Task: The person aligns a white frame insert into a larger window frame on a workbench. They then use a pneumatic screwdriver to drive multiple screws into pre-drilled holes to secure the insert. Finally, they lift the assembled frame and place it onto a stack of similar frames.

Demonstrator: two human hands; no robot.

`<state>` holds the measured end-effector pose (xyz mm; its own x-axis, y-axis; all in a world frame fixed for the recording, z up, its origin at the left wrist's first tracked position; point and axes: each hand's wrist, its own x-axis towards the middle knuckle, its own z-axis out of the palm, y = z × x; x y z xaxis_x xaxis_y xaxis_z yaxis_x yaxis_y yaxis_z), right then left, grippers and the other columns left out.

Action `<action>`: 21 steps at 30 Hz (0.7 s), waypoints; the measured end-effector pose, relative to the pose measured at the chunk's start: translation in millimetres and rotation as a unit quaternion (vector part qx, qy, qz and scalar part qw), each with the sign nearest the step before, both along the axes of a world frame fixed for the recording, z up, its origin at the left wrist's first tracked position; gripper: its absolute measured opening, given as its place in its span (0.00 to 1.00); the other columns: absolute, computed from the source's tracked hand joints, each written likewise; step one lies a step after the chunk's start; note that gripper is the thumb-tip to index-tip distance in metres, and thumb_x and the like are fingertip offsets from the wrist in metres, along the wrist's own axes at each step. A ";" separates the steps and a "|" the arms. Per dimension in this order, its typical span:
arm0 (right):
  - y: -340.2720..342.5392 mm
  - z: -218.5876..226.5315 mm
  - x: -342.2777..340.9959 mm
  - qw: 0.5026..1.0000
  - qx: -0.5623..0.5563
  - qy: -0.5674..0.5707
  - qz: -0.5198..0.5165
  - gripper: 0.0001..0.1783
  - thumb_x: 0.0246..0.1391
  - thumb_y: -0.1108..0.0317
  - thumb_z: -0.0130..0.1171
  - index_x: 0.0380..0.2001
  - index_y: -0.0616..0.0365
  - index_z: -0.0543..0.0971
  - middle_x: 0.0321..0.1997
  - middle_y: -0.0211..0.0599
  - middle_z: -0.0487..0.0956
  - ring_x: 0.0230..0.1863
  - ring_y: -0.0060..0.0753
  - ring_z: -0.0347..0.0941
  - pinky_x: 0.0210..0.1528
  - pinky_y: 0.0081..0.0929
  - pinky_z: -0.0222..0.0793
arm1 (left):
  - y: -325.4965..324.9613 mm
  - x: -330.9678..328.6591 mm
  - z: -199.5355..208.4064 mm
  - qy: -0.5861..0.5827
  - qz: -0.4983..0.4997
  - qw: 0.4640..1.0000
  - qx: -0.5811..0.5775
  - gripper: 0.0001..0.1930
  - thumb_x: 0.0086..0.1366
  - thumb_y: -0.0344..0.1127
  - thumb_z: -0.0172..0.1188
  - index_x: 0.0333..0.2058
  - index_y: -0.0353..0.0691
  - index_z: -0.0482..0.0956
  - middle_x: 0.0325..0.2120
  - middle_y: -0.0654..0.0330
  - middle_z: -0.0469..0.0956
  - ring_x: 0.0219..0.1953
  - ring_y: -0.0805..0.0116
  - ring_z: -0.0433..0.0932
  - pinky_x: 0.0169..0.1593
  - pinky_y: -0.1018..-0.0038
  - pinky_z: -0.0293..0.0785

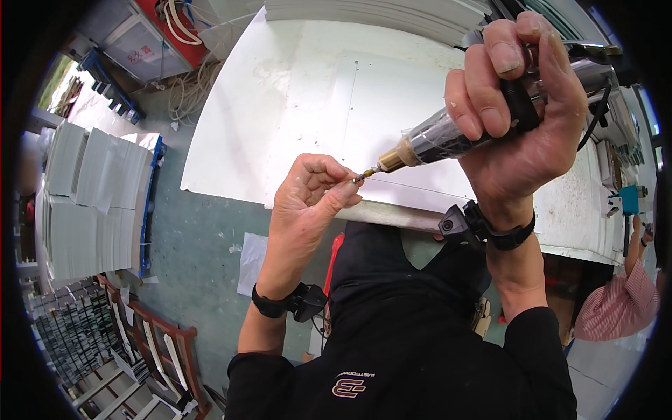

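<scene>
My right hand [521, 133] grips a silver power screwdriver [437, 138], its fingers wrapped round the body and its brass-coloured nose tilted down to the left. My left hand [308, 192] pinches a small dark screw [358, 180] between thumb and fingertips, right at the tip of the driver bit [369, 172]. Most of the screw is hidden by the fingers. Both hands are above the front edge of a large white panel [301, 84], which has a few small dark holes in it.
A stack of white boards [98, 196] rises from the floor at left. More long white panels [378, 17] lie along the table's back. A reddish rack [164, 350] stands at lower left. At far right is another person in a striped top [619, 304].
</scene>
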<state>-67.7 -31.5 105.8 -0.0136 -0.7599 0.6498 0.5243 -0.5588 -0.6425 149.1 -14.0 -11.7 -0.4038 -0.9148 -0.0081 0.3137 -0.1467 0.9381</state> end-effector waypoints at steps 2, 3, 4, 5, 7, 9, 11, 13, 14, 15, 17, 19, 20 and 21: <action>0.0 0.7 11.8 0.996 0.048 -0.058 -0.044 0.13 0.72 0.58 0.49 0.42 0.58 0.72 0.29 0.32 0.74 0.14 0.18 0.63 0.15 0.21 0.65 | -0.3 -1.0 -1.2 -0.016 0.009 1.000 -0.016 0.09 0.70 0.24 0.62 0.46 0.36 0.72 0.42 0.60 0.78 0.46 0.74 0.79 0.48 0.74 0.84; -1.8 1.2 15.8 0.996 0.049 -0.058 -0.046 0.14 0.71 0.57 0.50 0.41 0.58 0.71 0.27 0.33 0.75 0.12 0.19 0.64 0.13 0.21 0.65 | -0.4 -1.5 -0.6 -0.032 0.020 0.999 -0.027 0.09 0.70 0.24 0.62 0.46 0.36 0.73 0.41 0.60 0.79 0.46 0.75 0.80 0.47 0.75 0.83; -3.4 1.9 19.2 0.996 0.050 -0.058 -0.050 0.14 0.71 0.57 0.51 0.39 0.57 0.71 0.25 0.34 0.75 0.11 0.20 0.64 0.12 0.22 0.66 | -0.1 -3.2 -0.4 -0.047 0.028 0.998 -0.038 0.09 0.70 0.24 0.62 0.46 0.37 0.74 0.40 0.61 0.80 0.45 0.76 0.80 0.45 0.76 0.83; -7.5 3.0 19.4 0.999 0.027 -0.028 -0.034 0.14 0.70 0.58 0.52 0.38 0.58 0.72 0.25 0.36 0.75 0.10 0.21 0.64 0.11 0.23 0.66 | 1.0 -4.6 0.1 -0.107 0.049 0.990 -0.077 0.09 0.70 0.23 0.62 0.46 0.37 0.75 0.39 0.60 0.81 0.45 0.76 0.81 0.44 0.76 0.82; -8.1 16.1 27.0 0.995 0.099 0.002 -0.031 0.15 0.65 0.58 0.58 0.34 0.59 0.72 0.22 0.36 0.75 0.11 0.21 0.64 0.12 0.23 0.64 | 3.0 -6.5 0.7 -0.224 0.089 0.958 -0.155 0.08 0.69 0.23 0.62 0.45 0.37 0.76 0.38 0.59 0.84 0.44 0.75 0.82 0.41 0.77 0.80; -8.6 25.0 35.0 0.984 0.174 0.030 -0.019 0.17 0.60 0.59 0.65 0.29 0.61 0.72 0.20 0.36 0.74 0.11 0.21 0.64 0.13 0.22 0.63 | 0.1 -7.9 -3.0 -0.274 0.099 0.933 -0.211 0.09 0.67 0.22 0.62 0.45 0.38 0.78 0.37 0.58 0.85 0.44 0.71 0.83 0.41 0.74 0.79; -6.8 27.2 44.0 0.977 0.182 0.093 -0.054 0.15 0.61 0.61 0.64 0.31 0.61 0.74 0.19 0.33 0.74 0.12 0.19 0.65 0.14 0.20 0.62 | -4.1 -8.3 -3.9 -0.308 0.105 0.907 -0.268 0.11 0.66 0.21 0.62 0.45 0.38 0.78 0.37 0.57 0.86 0.44 0.67 0.83 0.42 0.72 0.79; -6.9 24.1 46.9 0.972 0.179 0.137 -0.070 0.13 0.62 0.63 0.63 0.32 0.62 0.75 0.19 0.30 0.73 0.14 0.16 0.65 0.15 0.18 0.60 | -6.6 -6.5 -3.9 -0.329 0.108 0.880 -0.324 0.13 0.64 0.20 0.61 0.46 0.38 0.78 0.38 0.57 0.87 0.44 0.62 0.83 0.44 0.69 0.79; -10.6 20.6 44.9 0.972 0.176 0.144 -0.056 0.13 0.62 0.63 0.63 0.32 0.63 0.75 0.20 0.30 0.73 0.14 0.16 0.65 0.15 0.18 0.60 | -6.6 -6.3 -4.2 -0.328 0.108 0.881 -0.324 0.13 0.64 0.19 0.61 0.46 0.39 0.78 0.38 0.57 0.87 0.44 0.62 0.83 0.45 0.69 0.79; -14.6 17.9 42.7 0.972 0.173 0.151 -0.043 0.13 0.62 0.63 0.63 0.33 0.63 0.75 0.20 0.30 0.73 0.14 0.15 0.65 0.15 0.18 0.60 | -6.6 -6.6 -4.8 -0.327 0.108 0.881 -0.325 0.13 0.64 0.19 0.61 0.47 0.39 0.78 0.38 0.58 0.87 0.44 0.61 0.83 0.46 0.68 0.78; -17.2 13.8 42.3 0.972 0.156 0.171 -0.036 0.13 0.62 0.63 0.63 0.33 0.63 0.76 0.20 0.30 0.74 0.15 0.15 0.65 0.16 0.17 0.60 | -6.0 -5.4 -6.1 -0.331 0.107 0.880 -0.323 0.14 0.63 0.19 0.61 0.47 0.38 0.78 0.38 0.58 0.87 0.44 0.61 0.83 0.46 0.68 0.78; -16.2 15.4 44.6 0.972 0.157 0.173 -0.030 0.12 0.62 0.64 0.63 0.33 0.62 0.76 0.20 0.29 0.74 0.15 0.14 0.66 0.16 0.17 0.61 | -5.3 -4.2 -5.7 -0.337 0.102 0.879 -0.322 0.14 0.63 0.19 0.60 0.47 0.38 0.77 0.39 0.58 0.86 0.44 0.61 0.83 0.46 0.68 0.79; -15.6 15.3 45.4 0.971 0.165 0.172 -0.024 0.12 0.62 0.64 0.63 0.33 0.62 0.76 0.20 0.29 0.74 0.15 0.14 0.66 0.16 0.17 0.61 | -5.6 -3.9 -5.3 -0.327 0.097 0.885 -0.316 0.13 0.64 0.19 0.60 0.47 0.37 0.77 0.40 0.57 0.86 0.44 0.60 0.83 0.46 0.68 0.79; -15.3 15.4 46.4 0.970 0.172 0.171 -0.018 0.11 0.62 0.65 0.63 0.33 0.62 0.76 0.20 0.28 0.74 0.16 0.14 0.66 0.17 0.17 0.61 | -6.2 -3.6 -4.9 -0.316 0.092 0.892 -0.311 0.13 0.65 0.19 0.59 0.47 0.37 0.77 0.40 0.56 0.86 0.44 0.60 0.84 0.47 0.67 0.79</action>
